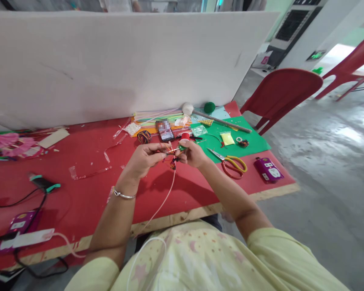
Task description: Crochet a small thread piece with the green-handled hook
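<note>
A yellow shirt [188, 254] spans the lower frame. At centre, right fingers [186, 143] pinch a green-handled tool [181, 148], near-level, pointing left; left fingers [157, 156] meet its tip, grip unclear.

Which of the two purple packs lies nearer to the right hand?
The purple pack beside the scissors; the other pack lies far left.

Purple pack [268, 169], right end of the counter [89, 147]: pale marks, one shaped like a capital B; the rest unreadable.
Green sign [316, 55], far right on a pale wall [327, 34]: lit symbol, too small to read.
Phone screen [166, 135], far middle: no legible text.
</note>
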Motion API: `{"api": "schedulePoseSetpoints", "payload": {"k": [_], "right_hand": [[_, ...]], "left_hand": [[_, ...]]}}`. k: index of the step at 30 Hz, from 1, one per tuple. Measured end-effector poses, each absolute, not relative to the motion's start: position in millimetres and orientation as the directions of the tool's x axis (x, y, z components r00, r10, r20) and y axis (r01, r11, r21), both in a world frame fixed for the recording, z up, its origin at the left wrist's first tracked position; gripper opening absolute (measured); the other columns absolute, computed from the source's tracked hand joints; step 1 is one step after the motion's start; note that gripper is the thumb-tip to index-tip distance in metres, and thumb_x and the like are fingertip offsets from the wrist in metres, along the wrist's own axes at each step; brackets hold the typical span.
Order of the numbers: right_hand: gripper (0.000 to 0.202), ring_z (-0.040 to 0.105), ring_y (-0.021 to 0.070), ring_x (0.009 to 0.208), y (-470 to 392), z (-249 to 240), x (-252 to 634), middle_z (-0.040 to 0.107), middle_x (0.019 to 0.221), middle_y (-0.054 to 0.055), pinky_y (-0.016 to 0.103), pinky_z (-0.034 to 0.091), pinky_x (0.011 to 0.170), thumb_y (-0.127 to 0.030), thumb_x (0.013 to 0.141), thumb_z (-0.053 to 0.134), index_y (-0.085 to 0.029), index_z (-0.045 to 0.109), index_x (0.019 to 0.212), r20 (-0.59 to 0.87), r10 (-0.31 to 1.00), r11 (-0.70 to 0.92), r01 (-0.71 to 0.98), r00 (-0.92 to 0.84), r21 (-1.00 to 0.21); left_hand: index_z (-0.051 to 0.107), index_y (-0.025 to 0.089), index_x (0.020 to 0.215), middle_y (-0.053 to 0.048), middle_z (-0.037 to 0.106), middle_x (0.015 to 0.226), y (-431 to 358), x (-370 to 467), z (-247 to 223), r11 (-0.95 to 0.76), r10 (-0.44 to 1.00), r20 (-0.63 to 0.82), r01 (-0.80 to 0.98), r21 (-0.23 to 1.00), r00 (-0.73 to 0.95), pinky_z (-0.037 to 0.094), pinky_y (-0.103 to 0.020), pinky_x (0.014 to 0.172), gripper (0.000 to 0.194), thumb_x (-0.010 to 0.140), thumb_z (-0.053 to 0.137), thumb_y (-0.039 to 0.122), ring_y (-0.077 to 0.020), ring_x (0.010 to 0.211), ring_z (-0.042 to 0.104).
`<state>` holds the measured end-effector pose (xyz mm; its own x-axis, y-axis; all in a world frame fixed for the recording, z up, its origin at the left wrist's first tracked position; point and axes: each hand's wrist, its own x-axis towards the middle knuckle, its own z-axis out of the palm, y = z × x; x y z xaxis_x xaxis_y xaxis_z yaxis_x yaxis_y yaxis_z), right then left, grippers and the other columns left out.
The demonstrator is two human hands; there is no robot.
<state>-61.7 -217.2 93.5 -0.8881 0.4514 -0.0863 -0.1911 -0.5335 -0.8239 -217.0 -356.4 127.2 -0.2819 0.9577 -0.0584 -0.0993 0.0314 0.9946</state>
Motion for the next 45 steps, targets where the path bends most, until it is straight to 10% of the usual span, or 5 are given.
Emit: {"api": "schedulePoseSetpoints", "payload": {"k": [45], "right_hand": [[0.044, 0.063, 0.0136, 0.044, -203.8, 91.4, -47.1, 0.071, 0.056, 0.008, 0.019, 0.045, 0.038, -0.051, 0.089, 0.064, -0.011, 0.074, 0.073, -0.013, 0.458, -0.158, -0.067, -0.889, -0.985]], "left_hand": [[0.081, 0.016, 0.117, -0.001, 0.061, 0.074, -357.9, -225.4, 124.1, 0.049, 0.963, -0.013, 0.13, 0.99, -0.268, 0.024, -0.021, 0.048, 0.043, 0.076, 0.077, 0.028, -0.006, 0.053, 0.036]]}}
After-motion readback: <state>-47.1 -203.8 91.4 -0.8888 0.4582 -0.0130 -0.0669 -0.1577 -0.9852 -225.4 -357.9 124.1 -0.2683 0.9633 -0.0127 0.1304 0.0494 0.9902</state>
